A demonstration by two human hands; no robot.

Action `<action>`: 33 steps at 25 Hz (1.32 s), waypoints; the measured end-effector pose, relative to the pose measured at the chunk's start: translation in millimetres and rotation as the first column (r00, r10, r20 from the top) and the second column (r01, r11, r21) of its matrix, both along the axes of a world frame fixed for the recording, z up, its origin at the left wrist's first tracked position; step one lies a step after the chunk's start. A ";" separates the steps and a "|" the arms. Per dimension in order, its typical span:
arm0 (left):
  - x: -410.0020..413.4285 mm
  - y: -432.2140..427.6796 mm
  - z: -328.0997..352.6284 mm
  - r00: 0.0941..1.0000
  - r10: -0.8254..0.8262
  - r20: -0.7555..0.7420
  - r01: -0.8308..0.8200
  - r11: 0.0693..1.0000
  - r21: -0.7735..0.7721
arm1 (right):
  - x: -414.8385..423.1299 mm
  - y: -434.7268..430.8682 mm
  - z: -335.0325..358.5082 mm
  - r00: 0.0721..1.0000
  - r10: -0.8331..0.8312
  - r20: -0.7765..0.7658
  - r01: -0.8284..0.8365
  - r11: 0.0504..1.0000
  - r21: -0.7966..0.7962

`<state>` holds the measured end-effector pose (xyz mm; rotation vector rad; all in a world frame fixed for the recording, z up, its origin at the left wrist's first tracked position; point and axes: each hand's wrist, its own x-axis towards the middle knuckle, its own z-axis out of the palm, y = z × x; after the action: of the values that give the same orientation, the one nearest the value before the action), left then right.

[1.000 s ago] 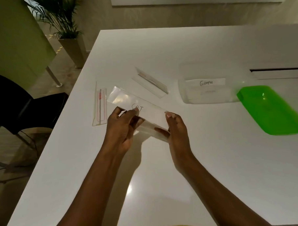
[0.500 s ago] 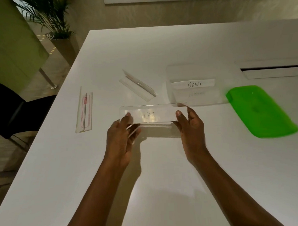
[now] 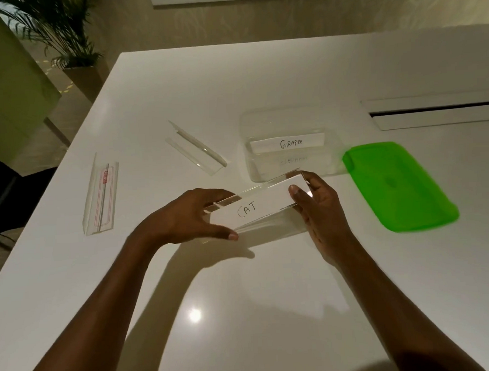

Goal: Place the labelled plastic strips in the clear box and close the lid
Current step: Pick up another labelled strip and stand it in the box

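Observation:
Both hands hold a clear plastic strip labelled CAT (image 3: 255,206) just above the white table (image 3: 261,78). My left hand (image 3: 194,215) grips its left end and my right hand (image 3: 314,204) its right end, which is tilted up toward the clear box (image 3: 333,125). The box stands open just beyond, with a strip labelled GIRAFEE (image 3: 287,143) and a fainter one below it inside. The green lid (image 3: 394,184) lies flat to the right of the box. Two more clear strips lie on the table: one (image 3: 194,148) left of the box, one with red print (image 3: 102,194) further left.
A slot with a white cover (image 3: 436,114) is set in the table at the back right. A dark chair (image 3: 11,195) stands off the table's left edge, and a potted plant (image 3: 68,33) is on the floor at the back left.
The CAT strip has moved right and nearer the box, its right end now raised by the box's front wall. My left thumb has shifted under the strip's front edge.

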<state>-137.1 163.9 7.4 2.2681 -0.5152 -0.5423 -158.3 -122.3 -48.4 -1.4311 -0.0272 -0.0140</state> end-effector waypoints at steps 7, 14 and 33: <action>18.1 -18.7 9.9 0.996 -0.012 0.084 0.014 1.000 -0.022 | 14.5 -30.6 25.9 0.984 0.001 0.176 0.049 0.959 -0.280; 55.4 -41.6 51.3 0.907 -0.004 0.420 -0.080 0.980 0.182 | 59.8 -58.7 90.6 0.886 0.366 0.284 0.099 0.450 -0.887; 183.8 -147.9 13.9 0.823 -0.026 0.567 -0.266 0.865 0.426 | 206.8 -92.5 57.2 0.982 0.189 -0.015 -0.032 0.089 -0.996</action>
<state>46.6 15.9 21.3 2.9459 -0.5428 0.1063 48.5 -214.8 8.7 -2.8938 -0.3127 0.0646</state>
